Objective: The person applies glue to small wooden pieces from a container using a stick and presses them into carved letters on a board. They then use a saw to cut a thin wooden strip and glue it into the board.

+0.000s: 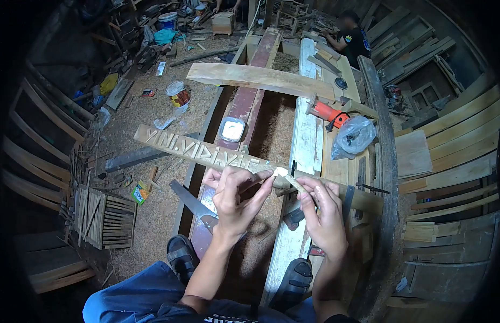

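My right hand point(322, 211) is closed around a thin wooden stick point(294, 183), whose far end carries something pale. At that end, the fingertips of my left hand point(236, 195) pinch a small pale piece point(279, 171), partly covered by the fingers. Both hands are above a long wooden board point(177, 153) with raised wooden letters reading "VINI.VIDI." and more, the last ones beside my left hand. A square tub of white paste point(232, 130) stands just beyond the board. Below my left hand lies a handsaw point(195, 203), its handle partly hidden.
A red angle grinder point(328, 112) and a clear plastic bag point(354, 137) lie on the bench at right. A wide plank point(255, 77) crosses the beams. A paint can point(177, 94) stands on the sawdust-covered floor. Another person point(353, 40) sits at the far right.
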Motion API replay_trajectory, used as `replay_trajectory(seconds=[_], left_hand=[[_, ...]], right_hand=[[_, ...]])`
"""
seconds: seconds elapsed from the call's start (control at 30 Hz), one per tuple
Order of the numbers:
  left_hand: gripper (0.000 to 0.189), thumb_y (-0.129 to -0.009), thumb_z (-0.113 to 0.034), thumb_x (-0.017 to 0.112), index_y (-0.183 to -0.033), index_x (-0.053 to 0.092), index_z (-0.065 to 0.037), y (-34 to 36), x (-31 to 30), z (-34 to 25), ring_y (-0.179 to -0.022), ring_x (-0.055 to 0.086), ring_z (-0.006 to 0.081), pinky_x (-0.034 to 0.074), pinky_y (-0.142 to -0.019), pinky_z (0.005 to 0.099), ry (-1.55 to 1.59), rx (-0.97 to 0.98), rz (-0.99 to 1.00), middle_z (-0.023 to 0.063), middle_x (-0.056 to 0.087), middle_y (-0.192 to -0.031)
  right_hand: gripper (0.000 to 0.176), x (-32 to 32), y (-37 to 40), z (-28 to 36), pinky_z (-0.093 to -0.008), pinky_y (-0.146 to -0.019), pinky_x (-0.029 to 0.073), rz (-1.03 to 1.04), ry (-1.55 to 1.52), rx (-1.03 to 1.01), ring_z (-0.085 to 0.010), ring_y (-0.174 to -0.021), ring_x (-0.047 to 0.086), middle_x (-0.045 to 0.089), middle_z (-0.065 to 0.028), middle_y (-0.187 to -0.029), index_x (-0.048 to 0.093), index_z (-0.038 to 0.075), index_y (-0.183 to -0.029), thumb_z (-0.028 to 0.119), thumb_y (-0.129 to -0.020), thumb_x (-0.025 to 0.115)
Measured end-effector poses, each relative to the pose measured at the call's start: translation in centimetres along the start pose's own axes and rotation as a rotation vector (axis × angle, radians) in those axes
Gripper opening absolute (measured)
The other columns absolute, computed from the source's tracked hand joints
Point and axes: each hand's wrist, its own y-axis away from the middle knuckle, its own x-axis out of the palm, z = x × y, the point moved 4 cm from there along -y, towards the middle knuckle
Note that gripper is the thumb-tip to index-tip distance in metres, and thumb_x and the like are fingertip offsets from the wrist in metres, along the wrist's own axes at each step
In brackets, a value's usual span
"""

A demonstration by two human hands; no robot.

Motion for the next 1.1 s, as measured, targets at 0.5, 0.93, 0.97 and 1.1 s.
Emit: replay_trajectory(seconds=[0.5,0.93,0.97,1.1], left_hand=[[0.054,-0.077,-0.003,0.088,-0.109,0.046,-0.009,0.3,0.2,0.1,-0.073,0.056,0.0122,0.027,-0.094,0.0380,0.018,-0.039,0.028,0.0012,0.080,-0.088],[0.062,-0.076,0.000,0.088,-0.119,0.043,-0.006,0.6,0.4,0.2,-0.072,0.060,0.0117,0.028,-0.098,0.0381,0.022,-0.045,0.034,0.0034,0.080,-0.087],[0.062,-0.076,0.001,0.088,-0.119,0.043,-0.006,0.7,0.3,0.2,-0.072,0.061,0.0116,0.028,-0.099,0.0381,0.007,-0.031,0.036,0.0040,0.080,-0.087],[0.060,-0.077,0.000,0.088,-0.117,0.043,-0.007,0.8,0.4,0.6,-0.076,0.063,0.0113,0.028,-0.100,0.0376,0.036,-0.035,0.061,0.0047,0.080,-0.089]], right_hand=[[0.034,-0.1,-0.2,1.7,-0.0394,-0.096,0.035,0.042,0.176,-0.114,-0.0285,-0.086,0.057,0.064,-0.0119,-0.096,0.064,0.006,-0.129,0.006,-0.096,0.057],[0.047,-0.4,0.2,2.4,-0.0461,-0.098,0.031,0.086,0.531,-0.186,-0.0220,-0.091,0.061,0.058,-0.0062,-0.098,0.062,0.013,-0.136,0.008,-0.090,0.067],[0.048,-0.4,0.3,2.3,-0.0466,-0.098,0.031,0.111,0.554,-0.170,-0.0212,-0.092,0.061,0.058,-0.0054,-0.098,0.063,0.014,-0.136,0.009,-0.089,0.068],[0.048,-0.5,0.3,2.3,-0.0465,-0.098,0.031,0.101,0.596,-0.197,-0.0202,-0.091,0.062,0.058,-0.0049,-0.097,0.064,0.015,-0.136,0.010,-0.088,0.069]])
